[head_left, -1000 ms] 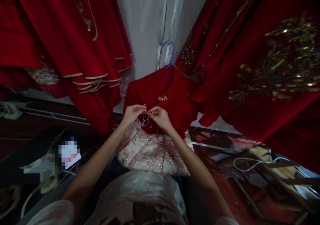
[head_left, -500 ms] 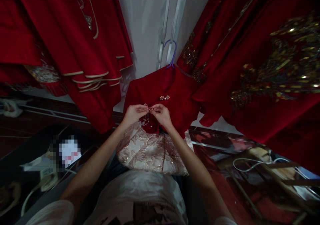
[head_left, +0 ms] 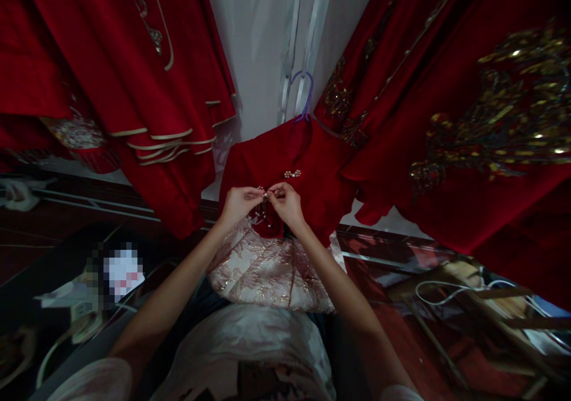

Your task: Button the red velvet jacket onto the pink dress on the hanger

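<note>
A short red garment (head_left: 325, 181) hangs on a purple hanger (head_left: 308, 94) before me, its lower part over my lap. My left hand (head_left: 241, 204) pinches a small beaded clasp (head_left: 260, 213) on its front, with bead strands dangling beneath. My right hand (head_left: 288, 204) meets it from the other side, thumb and fingers pinched together at the same clasp. A pale bead-like bit shows between the fingertips; the rest there is hidden. Just above sits a second pearl clasp (head_left: 293, 174), fastened flat on the red cloth. Pale brocade fabric (head_left: 267, 273) lies across my lap.
Red garments with gold edging (head_left: 178, 91) hang at left. A red garment with gold sequins (head_left: 499, 115) hangs at right. A blurred-out lit screen (head_left: 125, 273) lies on a dark surface to the left. At lower right stands a wooden stool (head_left: 428, 329) with a white cable (head_left: 441, 285).
My right hand has shifted slightly up and left, its fingertips changing their pinch. A pale bit now shows between the fingers. My left hand stays nearly still.
</note>
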The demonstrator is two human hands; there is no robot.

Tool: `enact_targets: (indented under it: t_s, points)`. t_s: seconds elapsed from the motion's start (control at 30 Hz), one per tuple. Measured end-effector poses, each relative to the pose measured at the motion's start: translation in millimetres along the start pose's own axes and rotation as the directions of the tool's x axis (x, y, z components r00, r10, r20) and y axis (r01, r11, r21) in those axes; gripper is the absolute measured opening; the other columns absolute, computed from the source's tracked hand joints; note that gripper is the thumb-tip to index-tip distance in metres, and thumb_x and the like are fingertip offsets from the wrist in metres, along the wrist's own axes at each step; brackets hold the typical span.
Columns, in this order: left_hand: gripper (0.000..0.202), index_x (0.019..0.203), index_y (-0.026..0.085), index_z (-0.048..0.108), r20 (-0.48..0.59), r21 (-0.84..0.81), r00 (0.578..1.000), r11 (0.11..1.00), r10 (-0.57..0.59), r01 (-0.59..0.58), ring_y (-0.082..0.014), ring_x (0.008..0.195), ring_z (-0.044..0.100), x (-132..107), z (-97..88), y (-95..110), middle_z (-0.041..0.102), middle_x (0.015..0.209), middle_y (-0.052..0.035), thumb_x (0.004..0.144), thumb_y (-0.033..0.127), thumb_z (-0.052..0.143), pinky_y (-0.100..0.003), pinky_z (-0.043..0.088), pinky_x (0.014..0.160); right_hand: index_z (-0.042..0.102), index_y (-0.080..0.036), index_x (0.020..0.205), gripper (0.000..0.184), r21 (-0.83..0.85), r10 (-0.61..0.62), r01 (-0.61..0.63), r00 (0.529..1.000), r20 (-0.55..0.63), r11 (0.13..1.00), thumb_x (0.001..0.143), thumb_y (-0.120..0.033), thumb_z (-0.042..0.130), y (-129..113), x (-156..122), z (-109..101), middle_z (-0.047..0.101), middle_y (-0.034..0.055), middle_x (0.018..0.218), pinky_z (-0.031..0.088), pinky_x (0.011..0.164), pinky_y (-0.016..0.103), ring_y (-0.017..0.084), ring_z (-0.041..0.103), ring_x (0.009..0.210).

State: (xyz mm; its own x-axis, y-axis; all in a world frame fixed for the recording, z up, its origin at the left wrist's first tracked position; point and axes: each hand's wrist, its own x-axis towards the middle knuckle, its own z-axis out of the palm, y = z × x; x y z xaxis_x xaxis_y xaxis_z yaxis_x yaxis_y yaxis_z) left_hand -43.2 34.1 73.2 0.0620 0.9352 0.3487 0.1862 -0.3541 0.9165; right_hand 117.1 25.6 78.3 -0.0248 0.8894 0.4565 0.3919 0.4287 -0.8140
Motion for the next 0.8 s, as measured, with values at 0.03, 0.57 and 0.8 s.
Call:
enact_targets:
  t_s: [0.03,0.57,0.8]
  points:
    - [0.03,0.085,0.013,0.072,0.002,-0.017,1.0,1.0,0.0,0.0,-0.0188,0.077,0.069,-0.6,0.5,-2.4,0.074,0.086,-0.0088,0.067,0.037,0.072,-0.035,0.055,0.081,0.057,-0.019,0.09,0.013,-0.009,-0.017,0.017,1.0,-0.007,1.0,0.084,-0.031,0.054,-3.0,-3.7,-0.5,0.062,0.0048,0.091,0.053,0.072,0.024,0.012,0.059,0.079]
    - [0.032,0.11,0.021,0.051,0.113,0.687,0.986,0.708,0.119,-0.164,-0.0238,0.098,0.056,-79.8,55.7,-34.0,0.053,0.102,-0.0082,0.079,0.01,0.052,-0.04,0.048,0.087,0.057,-0.016,0.093,0.018,-0.425,0.243,-0.078,0.904,0.351,0.902,0.077,-0.019,0.063,42.6,-44.0,-35.6,0.06,0.0062,0.087,0.046,0.083,0.031,0.017,0.057,0.086]
    - [0.015,0.101,0.021,0.052,0.137,0.728,0.979,0.656,0.148,-0.201,-0.023,0.094,0.058,-78.5,49.3,-31.8,0.058,0.1,-0.0071,0.089,0.029,0.05,-0.035,0.048,0.08,0.053,-0.011,0.108,0.031,-0.486,0.239,-0.129,0.956,0.17,0.864,0.078,-0.004,0.05,46.7,-47.2,-23.7,0.058,0.0166,0.108,0.044,0.087,0.031,0.021,0.057,0.099]
